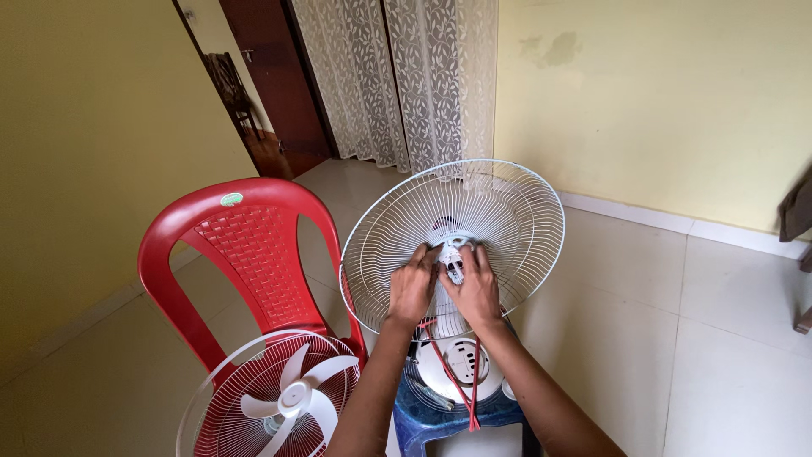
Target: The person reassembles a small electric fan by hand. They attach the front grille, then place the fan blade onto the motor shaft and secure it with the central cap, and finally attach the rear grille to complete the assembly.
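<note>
We take this for a room in a home. We see plain yellow walls (660,93), a pale tiled floor (719,338), lace curtains (397,76) hanging to the floor beside a dark wooden door (271,76), and a red plastic chair (245,254) of the household kind standing on the tiles.

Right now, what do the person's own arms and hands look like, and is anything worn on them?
Both forearms are bare up to the picture's lower edge: no sleeves, watch, bracelet or gloves show. The left hand and right hand are bare too, with no rings visible, though the fingers are too small to be sure.
</note>
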